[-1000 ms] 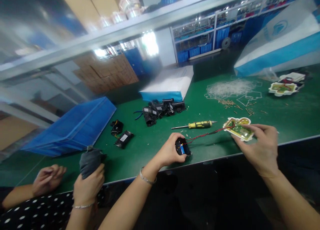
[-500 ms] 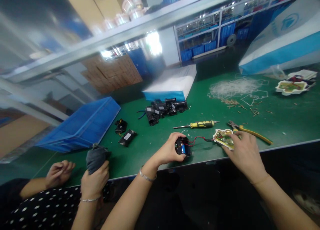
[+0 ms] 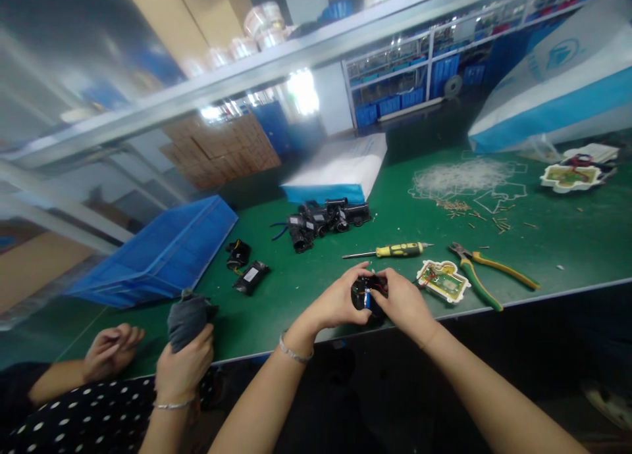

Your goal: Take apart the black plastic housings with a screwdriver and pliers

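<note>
At the table's front edge, my left hand [image 3: 340,299] grips a black battery case [image 3: 376,308] with a blue cell [image 3: 367,299] showing inside. My right hand [image 3: 402,302] is closed on the right side of the same case, thumb and fingertips where the thin wires come out. Its fingers partly hide the wires. Just right of that hand lies a white-rimmed circuit board housing [image 3: 444,282], face up and untouched. Pliers [image 3: 474,270] with green and yellow handles spread apart lie beside it. Behind my hands is a yellow and black screwdriver [image 3: 399,250].
Black casings [image 3: 320,220] are heaped near a white and blue bag [image 3: 336,168]. Clear rings [image 3: 459,177] and small screws [image 3: 454,206] lie farther back. A blue crate [image 3: 158,250] stands left. Beside me, a co-worker's hand [image 3: 185,365] holds a dark grey cloth-like bundle [image 3: 187,321].
My right hand has let go of the circuit board housing and moved left to the battery case. The housing now lies on the table, fully uncovered. My left hand keeps its grip.
</note>
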Demonstrator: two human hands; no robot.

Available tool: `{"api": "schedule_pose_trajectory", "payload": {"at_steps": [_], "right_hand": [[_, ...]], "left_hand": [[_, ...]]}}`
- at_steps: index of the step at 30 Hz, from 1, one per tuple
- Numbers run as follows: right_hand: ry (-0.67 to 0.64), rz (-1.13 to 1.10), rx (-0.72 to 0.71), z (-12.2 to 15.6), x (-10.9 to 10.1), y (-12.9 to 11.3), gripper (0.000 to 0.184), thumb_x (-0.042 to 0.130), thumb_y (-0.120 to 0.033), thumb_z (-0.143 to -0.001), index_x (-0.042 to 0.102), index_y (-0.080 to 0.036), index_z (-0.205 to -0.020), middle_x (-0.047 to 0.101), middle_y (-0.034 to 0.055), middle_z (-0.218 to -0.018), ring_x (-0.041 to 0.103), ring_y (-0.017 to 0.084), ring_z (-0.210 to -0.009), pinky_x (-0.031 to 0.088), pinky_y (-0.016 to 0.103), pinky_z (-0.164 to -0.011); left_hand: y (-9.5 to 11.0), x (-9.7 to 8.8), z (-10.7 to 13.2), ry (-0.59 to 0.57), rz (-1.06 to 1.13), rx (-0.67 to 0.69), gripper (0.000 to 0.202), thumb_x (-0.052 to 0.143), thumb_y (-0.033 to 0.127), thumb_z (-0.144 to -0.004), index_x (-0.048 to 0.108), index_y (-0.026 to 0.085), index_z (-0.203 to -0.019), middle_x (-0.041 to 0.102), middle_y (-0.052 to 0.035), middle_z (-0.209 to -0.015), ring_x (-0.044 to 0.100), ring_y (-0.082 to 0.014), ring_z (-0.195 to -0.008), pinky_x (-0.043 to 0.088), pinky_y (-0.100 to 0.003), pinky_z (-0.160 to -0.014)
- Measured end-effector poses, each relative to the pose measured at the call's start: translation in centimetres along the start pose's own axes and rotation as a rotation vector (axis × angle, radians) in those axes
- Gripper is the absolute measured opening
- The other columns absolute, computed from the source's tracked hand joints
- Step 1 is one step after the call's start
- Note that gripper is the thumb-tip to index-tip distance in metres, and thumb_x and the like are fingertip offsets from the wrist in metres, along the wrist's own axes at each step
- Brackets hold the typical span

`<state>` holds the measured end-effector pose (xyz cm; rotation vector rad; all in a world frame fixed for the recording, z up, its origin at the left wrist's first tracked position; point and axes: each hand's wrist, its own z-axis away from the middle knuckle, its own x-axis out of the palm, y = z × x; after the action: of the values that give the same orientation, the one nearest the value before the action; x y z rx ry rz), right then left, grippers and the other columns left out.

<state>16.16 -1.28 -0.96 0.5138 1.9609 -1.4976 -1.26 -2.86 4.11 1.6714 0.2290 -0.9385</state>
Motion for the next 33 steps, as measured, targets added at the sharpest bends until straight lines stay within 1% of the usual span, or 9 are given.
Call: {"api": "schedule_pose_trajectory", "payload": {"at_steps": [4,8,11,12,14,17,22,28,33], "right_hand": [[-0.01,0.049,0.099,0.3,-0.4,0.8,0.024,0.061,-0.035,-0.082,0.054,-0.017,-0.097,0.065,0.0066,-0.075,0.063,0.023,-0.071,0.04,0.031,-0.062],[-0.041,0.016,0.125,0.1,-0.8,1.3,0.019,0.065,-0.032,-0.077,0.054,-0.019,-0.085,0.062,0.0019,-0.067,0.06,0.02,-0.066,0.035,0.027,-0.057],[-0.089,-0.052,0.111,-0.3,-1.3,1.9,0.012,0.061,-0.03,-0.08,0.055,-0.02,-0.083,0.064,-0.0001,-0.067,0.06,0.017,-0.064,0.036,0.025,-0.057],[-0.107,-0.077,0.103,-0.4,-1.4,2.1,0.01,0.059,-0.029,-0.081,0.056,-0.02,-0.084,0.065,-0.0002,-0.069,0.06,0.016,-0.065,0.037,0.025,-0.057],[-0.132,-0.115,0.086,-0.5,-1.6,2.4,0.008,0.056,-0.027,-0.083,0.058,-0.02,-0.085,0.066,0.0001,-0.072,0.061,0.015,-0.066,0.038,0.024,-0.059],[-0.127,-0.131,0.07,-0.4,-1.5,2.6,0.013,0.056,-0.03,-0.085,0.06,-0.02,-0.08,0.064,0.0005,-0.067,0.058,0.016,-0.063,0.035,0.026,-0.059],[-0.134,-0.192,0.015,-0.2,-1.0,3.1,0.022,0.055,-0.035,-0.086,0.059,-0.019,-0.071,0.063,0.0,-0.068,0.056,0.016,-0.064,0.035,0.027,-0.06],[-0.183,-0.275,-0.039,0.1,-1.2,4.2,0.025,0.055,-0.04,-0.087,0.059,-0.019,-0.073,0.065,-0.0012,-0.071,0.056,0.015,-0.065,0.037,0.025,-0.061],[-0.163,-0.254,-0.057,0.1,-1.3,3.8,0.024,0.053,-0.038,-0.089,0.057,-0.02,-0.075,0.061,-0.0005,-0.069,0.054,0.016,-0.065,0.035,0.027,-0.062]], "left_hand": [[0.1,0.3,-0.4,-0.003,0.031,0.054,0.064,0.072,0.014,-0.057,0.05,0.02,-0.117,0.039,-0.0128,-0.145,0.039,-0.0277,-0.135,0.028,-0.04,-0.114],[0.2,0.9,-0.7,0.011,0.066,0.057,0.054,0.075,0.018,-0.059,0.053,0.02,-0.108,0.04,-0.013,-0.144,0.038,-0.0276,-0.135,0.031,-0.041,-0.112],[0.0,1.5,-0.9,0.051,0.078,0.058,0.065,0.084,0.029,-0.053,0.053,0.021,-0.11,0.043,-0.0131,-0.142,0.039,-0.0295,-0.134,0.032,-0.042,-0.112],[-0.1,1.7,-0.9,0.065,0.076,0.049,0.071,0.085,0.031,-0.052,0.052,0.021,-0.114,0.045,-0.0128,-0.14,0.042,-0.0293,-0.132,0.033,-0.043,-0.111],[-0.1,2.1,-0.8,0.082,0.063,0.021,0.075,0.082,0.028,-0.056,0.048,0.022,-0.123,0.05,-0.0112,-0.134,0.049,-0.0269,-0.124,0.036,-0.042,-0.108],[0.0,2.4,-0.8,0.094,0.034,-0.005,0.074,0.075,0.022,-0.06,0.044,0.022,-0.127,0.055,-0.0086,-0.124,0.054,-0.0235,-0.115,0.041,-0.039,-0.104],[0.4,2.5,-1.0,0.083,0.025,-0.004,0.07,0.073,0.021,-0.06,0.045,0.021,-0.124,0.055,-0.0076,-0.124,0.054,-0.0227,-0.113,0.042,-0.036,-0.103],[0.6,2.5,-1.1,0.049,0.048,0.003,0.068,0.072,0.019,-0.061,0.045,0.022,-0.124,0.057,-0.0047,-0.12,0.057,-0.0205,-0.107,0.044,-0.034,-0.099],[0.3,2.1,-0.9,0.047,0.076,0.008,0.071,0.073,0.019,-0.06,0.043,0.022,-0.125,0.056,-0.0057,-0.124,0.056,-0.0215,-0.112,0.042,-0.036,-0.103]]}}
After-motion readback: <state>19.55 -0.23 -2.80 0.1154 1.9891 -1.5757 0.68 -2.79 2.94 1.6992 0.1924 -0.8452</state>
